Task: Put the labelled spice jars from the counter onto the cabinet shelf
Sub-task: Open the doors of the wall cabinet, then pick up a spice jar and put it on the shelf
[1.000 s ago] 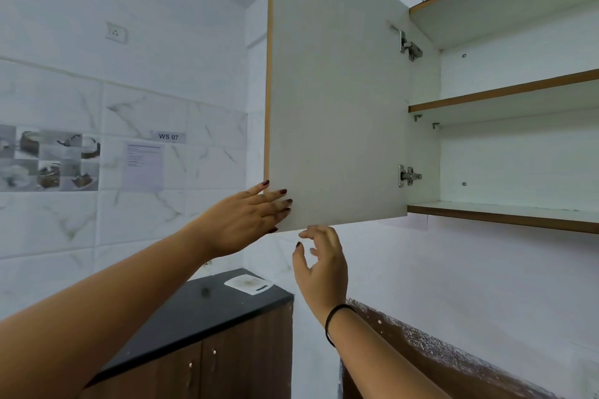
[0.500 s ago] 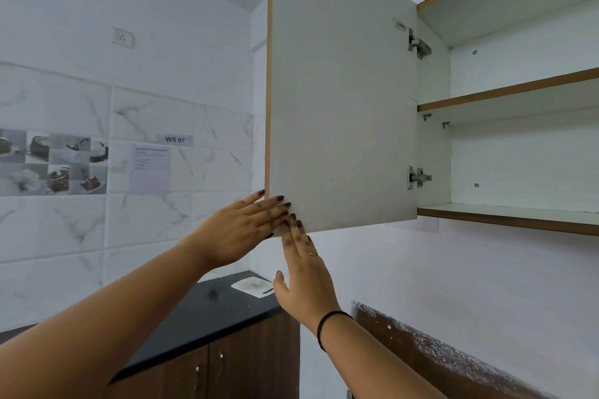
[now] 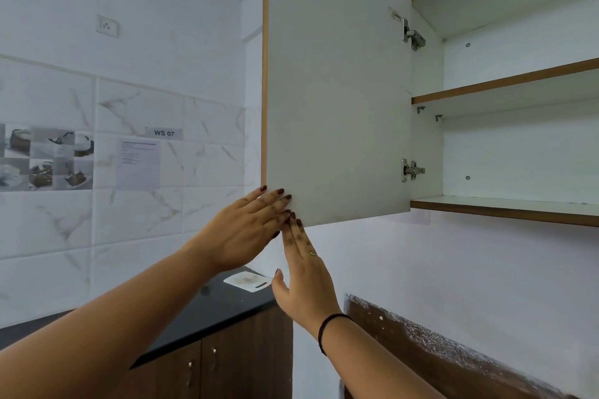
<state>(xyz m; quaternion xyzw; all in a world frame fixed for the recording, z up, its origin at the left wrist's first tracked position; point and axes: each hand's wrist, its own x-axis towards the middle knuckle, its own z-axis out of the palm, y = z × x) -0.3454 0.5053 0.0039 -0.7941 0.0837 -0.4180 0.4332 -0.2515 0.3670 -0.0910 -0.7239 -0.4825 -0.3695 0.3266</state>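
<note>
The door (image 3: 337, 91) is pressed at its lower corner by left hand (image 3: 246, 230) and right hand (image 3: 304, 275) — fingers straight, nothing gripped. Opening seems the step in hand; the unseen jars are probably to be fetched next.

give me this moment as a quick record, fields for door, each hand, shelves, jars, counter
cabinet door: swung open, hinges on its right side
left hand: straight fingers on the door's lower left corner
right hand: straight fingers touching the door's bottom edge, beside the left hand
shelves: lower shelf and upper shelf in view, no jars seen on them
spice jars: none in view
counter: black top, a white card lying on it
</note>
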